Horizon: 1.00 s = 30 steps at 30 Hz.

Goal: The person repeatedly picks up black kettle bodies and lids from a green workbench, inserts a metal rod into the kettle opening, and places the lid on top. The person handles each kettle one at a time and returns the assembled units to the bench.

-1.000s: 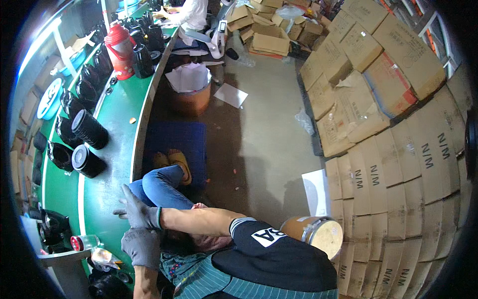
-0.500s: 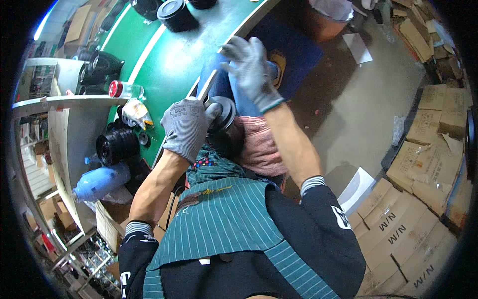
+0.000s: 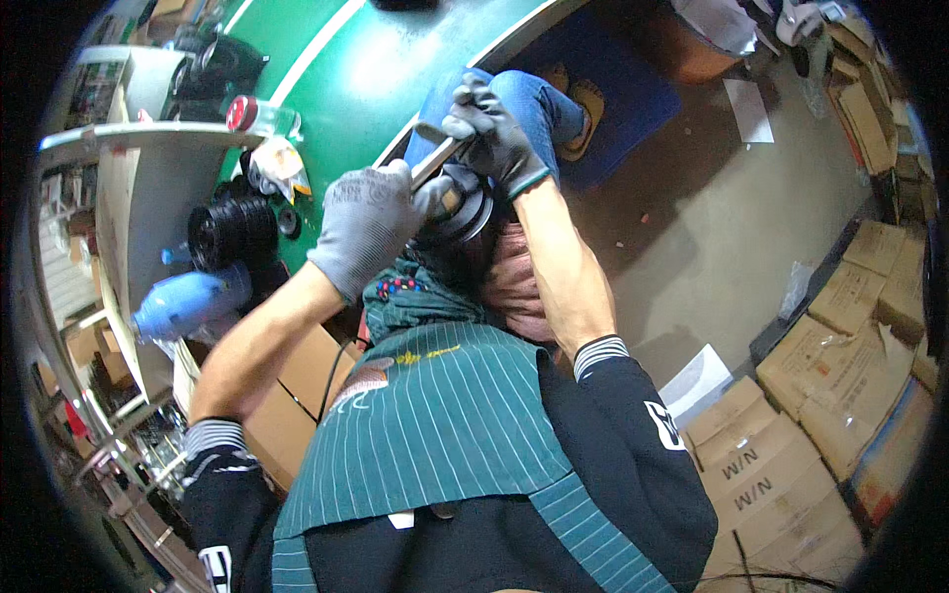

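Brown cardboard cartons (image 3: pixel 791 465) stacked along right edge, some with dark printed lettering. More brown cartons (image 3: pixel 297 395) under the bench at left. White paper sheet (image 3: pixel 748 109) on floor.

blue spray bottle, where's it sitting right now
In the head view the blue spray bottle lies at the left, under the grey shelf, just below the black round parts, left of the left hand.

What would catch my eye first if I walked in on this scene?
Two grey-gloved hands at centre: the left hand and the right hand both grip a slim metal rod over a round black part on the person's lap. Behind them runs a bright green table, and stacked cardboard boxes fill the lower right.
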{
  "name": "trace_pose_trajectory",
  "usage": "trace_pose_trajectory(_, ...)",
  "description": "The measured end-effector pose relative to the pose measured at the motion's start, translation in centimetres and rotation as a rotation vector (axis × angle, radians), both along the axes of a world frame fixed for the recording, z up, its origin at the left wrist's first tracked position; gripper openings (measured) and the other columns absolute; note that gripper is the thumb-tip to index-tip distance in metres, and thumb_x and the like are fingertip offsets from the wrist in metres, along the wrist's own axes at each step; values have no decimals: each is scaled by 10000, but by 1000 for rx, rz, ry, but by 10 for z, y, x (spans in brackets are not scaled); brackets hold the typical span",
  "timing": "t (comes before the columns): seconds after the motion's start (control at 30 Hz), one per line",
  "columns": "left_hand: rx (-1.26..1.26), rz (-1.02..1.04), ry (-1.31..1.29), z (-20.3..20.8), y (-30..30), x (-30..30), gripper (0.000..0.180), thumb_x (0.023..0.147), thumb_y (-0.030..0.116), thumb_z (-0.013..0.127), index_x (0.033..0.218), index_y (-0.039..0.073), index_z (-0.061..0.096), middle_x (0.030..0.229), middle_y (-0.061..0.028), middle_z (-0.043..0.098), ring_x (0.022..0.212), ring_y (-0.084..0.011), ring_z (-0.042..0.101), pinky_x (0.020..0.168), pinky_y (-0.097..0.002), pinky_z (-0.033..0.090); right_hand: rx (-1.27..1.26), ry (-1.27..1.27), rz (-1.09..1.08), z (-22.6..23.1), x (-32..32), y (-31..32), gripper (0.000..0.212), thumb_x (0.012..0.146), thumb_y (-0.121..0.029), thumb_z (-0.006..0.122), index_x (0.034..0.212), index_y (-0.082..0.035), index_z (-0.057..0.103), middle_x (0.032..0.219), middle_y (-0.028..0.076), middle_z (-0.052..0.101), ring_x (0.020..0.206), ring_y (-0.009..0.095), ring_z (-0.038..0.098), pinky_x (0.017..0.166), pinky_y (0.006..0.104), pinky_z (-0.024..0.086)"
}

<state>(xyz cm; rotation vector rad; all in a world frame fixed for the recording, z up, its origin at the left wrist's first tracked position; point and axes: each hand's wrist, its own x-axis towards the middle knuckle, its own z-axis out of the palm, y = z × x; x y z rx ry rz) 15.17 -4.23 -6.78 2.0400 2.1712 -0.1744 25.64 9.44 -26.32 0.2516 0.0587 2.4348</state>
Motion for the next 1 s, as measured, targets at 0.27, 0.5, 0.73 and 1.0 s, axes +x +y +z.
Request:
trace_pose_trajectory(0.27,66,-256,-272,-27,8,-62,370,1091,357,599,850,79,637,724,-234,616,702,-479,649,601,-539,495,26,-215,-141,69,38,-35,578,1141,-379,440,597,-192,379,528,-22,264,543,154,308,599,318,366)
trace_pose_trajectory(0.5,73,-726,-561,-70,56,-116,271,1069,338,573,962,96,635,763,-161,597,705,-431,631,621,-490,499,463,-464,-575,98,44,-100,565,1126,-344,420,598,-147,373,564,2,315,647,211,409,963,478,478)
trace_pose_trajectory(0.73,197,-1010,-548,-116,101,-125,463,1017,554,546,1015,99,636,870,-130,605,814,-393,648,711,-484,534,816,-834,-847,113,38,-132,473,989,-267,539,560,-75,482,583,51,456,669,253,500,912,491,496)
trace_pose_trajectory(1.0,301,-596,-541,-83,55,-131,300,962,346,728,823,93,645,731,-163,620,660,-399,646,593,-474,496,677,-967,-611,121,57,-109,422,1049,-193,596,1397,42,554,1305,224,649,1213,328,641,1204,484,420)
